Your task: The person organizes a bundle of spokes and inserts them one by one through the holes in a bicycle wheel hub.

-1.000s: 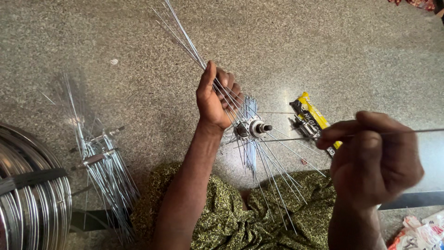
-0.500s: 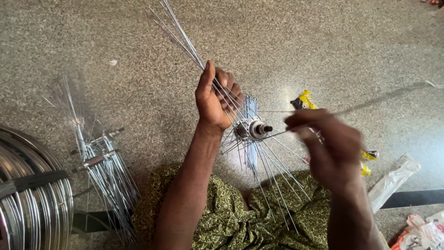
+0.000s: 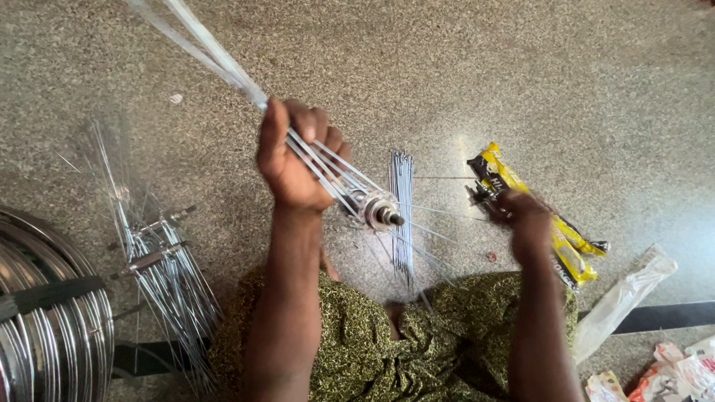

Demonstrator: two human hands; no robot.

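Note:
My left hand (image 3: pixel 292 162) is shut around a bundle of thin steel spokes (image 3: pixel 223 63) that fan up and to the left from a metal wheel hub (image 3: pixel 378 210), held above my lap. A few spokes stick out of the hub to the right. My right hand (image 3: pixel 523 222) is blurred and low, at the near end of a yellow and black packet (image 3: pixel 573 249) on the floor. Whether its fingers hold anything is not clear. A loose bundle of spokes (image 3: pixel 402 223) lies on the floor behind the hub.
Stacked shiny wheel rims (image 3: pixel 45 335) sit at lower left, with more spoked hubs (image 3: pixel 160 260) beside them. A clear plastic sleeve (image 3: pixel 622 298) and crumpled wrappers (image 3: pixel 674 372) lie at lower right. A green patterned cloth (image 3: pixel 372 335) covers my lap over the speckled stone floor (image 3: pixel 521 74).
My right hand, which held a single spoke up at the right, has swung left and then down to the yellow packet. The left hand keeps its grip on the spoke bundle.

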